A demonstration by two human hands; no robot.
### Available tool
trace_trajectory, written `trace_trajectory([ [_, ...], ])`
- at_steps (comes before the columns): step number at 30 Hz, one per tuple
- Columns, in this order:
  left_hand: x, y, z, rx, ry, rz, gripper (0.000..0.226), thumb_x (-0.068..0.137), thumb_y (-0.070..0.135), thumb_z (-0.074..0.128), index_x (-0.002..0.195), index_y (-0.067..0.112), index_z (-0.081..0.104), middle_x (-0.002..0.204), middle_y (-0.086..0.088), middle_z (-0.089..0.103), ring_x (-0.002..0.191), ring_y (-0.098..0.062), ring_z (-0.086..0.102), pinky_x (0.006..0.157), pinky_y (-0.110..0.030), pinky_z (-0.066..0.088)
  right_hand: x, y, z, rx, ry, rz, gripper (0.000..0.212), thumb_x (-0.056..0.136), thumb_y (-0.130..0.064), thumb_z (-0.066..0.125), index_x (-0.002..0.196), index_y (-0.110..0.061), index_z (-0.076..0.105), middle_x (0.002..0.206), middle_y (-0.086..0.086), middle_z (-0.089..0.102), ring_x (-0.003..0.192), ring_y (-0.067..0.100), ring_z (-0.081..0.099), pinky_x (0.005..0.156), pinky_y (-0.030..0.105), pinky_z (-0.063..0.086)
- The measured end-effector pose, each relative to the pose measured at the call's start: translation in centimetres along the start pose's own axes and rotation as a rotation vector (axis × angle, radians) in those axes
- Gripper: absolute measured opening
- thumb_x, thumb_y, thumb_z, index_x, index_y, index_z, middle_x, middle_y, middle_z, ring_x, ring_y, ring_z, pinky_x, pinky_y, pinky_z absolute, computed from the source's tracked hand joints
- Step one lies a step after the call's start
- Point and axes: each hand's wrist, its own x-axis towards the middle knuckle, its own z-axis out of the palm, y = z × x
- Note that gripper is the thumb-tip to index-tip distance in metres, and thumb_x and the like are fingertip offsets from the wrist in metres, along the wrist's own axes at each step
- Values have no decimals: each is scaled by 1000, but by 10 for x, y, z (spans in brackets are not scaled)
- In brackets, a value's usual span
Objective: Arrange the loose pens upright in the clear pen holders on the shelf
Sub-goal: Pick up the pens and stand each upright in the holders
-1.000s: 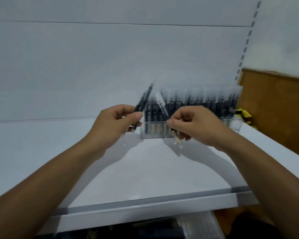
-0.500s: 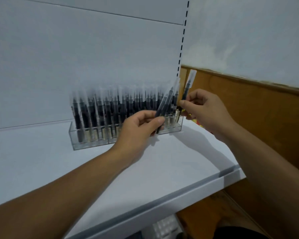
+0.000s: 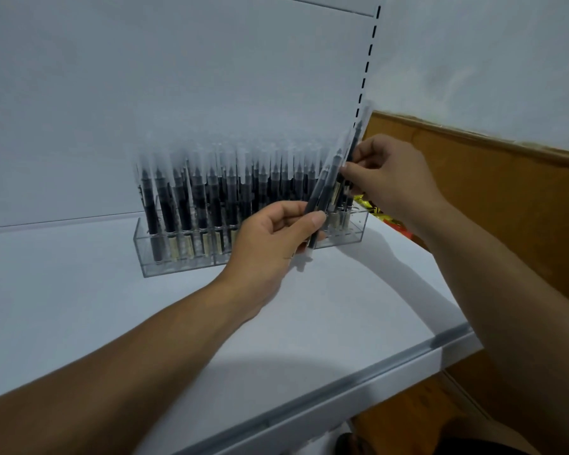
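Left hand: I see my left hand [image 3: 270, 238] just in front of the holder's right half, its grip curled round a small bundle of loose pens [image 3: 324, 192], thumb pressed across the barrels.
Bundle: dark barrels with frosted caps, leaning toward 1 o'clock, lower ends poking out under my fingers.
Right hand: my right hand [image 3: 391, 178] is at 2 o'clock from the left one, its grip pinching a single pen [image 3: 356, 139] between thumb and fingertips.
Single pen: nearly upright, cap up, over the holder's right end; its lower end is lost among the others, so I cannot tell whether it sits in a slot.
Pen holder: the clear pen holder [image 3: 178, 267] stands on the white shelf [image 3: 309, 323] near the back panel [image 3: 178, 77], at 11 o'clock from frame centre.
Standing pens: rows of standing pens [image 3: 211, 192] fill it upright, caps up.
Surroundings: a slotted upright [image 3: 367, 70] rises at 1 o'clock; a wooden board [image 3: 490, 192] lies at 3 o'clock, with something yellow [image 3: 375, 210] beside the holder's right end.
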Motion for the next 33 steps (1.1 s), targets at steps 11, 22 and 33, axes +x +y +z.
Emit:
trace_trajectory([
  [11, -3, 3, 2, 10, 12, -1, 18, 87, 7, 65, 104, 2, 66, 79, 0, 69, 68, -6, 65, 67, -16, 52, -5, 2, 7, -114, -203, 61, 15, 85, -24, 74, 87, -12, 66, 80, 1, 66, 75, 18, 62, 71, 37, 53],
  [22, -5, 5, 4, 24, 15, 2, 20, 87, 6, 66, 106, 0, 66, 79, -1, 68, 66, -4, 64, 67, -14, 52, -2, 4, 2, -118, -192, 152, 17, 86, -20, 73, 77, -11, 62, 72, 1, 67, 65, 12, 63, 54, 23, 46],
  [33, -4, 4, 3, 22, 11, -2, 25, 87, 6, 65, 109, -3, 64, 82, -4, 67, 66, -5, 65, 67, -15, 52, -3, -1, 4, -280, -308, 52, 20, 85, -19, 73, 90, 0, 67, 82, 12, 66, 69, 19, 56, 66, 36, 52],
])
